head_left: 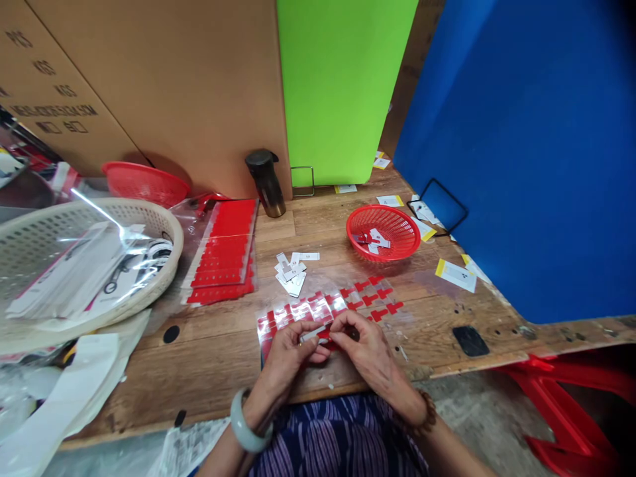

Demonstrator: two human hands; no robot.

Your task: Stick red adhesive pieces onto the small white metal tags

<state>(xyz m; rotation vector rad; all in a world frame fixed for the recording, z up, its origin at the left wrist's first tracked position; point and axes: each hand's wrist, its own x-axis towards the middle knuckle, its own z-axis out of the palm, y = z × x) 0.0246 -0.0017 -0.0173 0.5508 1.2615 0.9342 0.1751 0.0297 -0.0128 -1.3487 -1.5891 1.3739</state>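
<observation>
Near the table's front edge, my left hand (292,352) pinches a small white card (312,333) between thumb and fingers. My right hand (366,348) is closed at the card's right end, its thumb and forefinger pinching a small red sticker (326,336), partly hidden by the fingers. Just beyond both hands lie clear sheets with red tab-shaped stickers (370,299), overlapping one another. A loose pile of white cards (293,273) rests behind them. To the right, a red plastic basket (408,246) contains several cards with red on them.
Stacked red sticker sheets (226,242) lie left of the cards, beside a large cream basket (175,245) of packets. A dark tumbler (268,185) stands by the cardboard box (199,86). Green (342,93) and blue (536,165) panels rise behind. A red stool (561,404) is lower right.
</observation>
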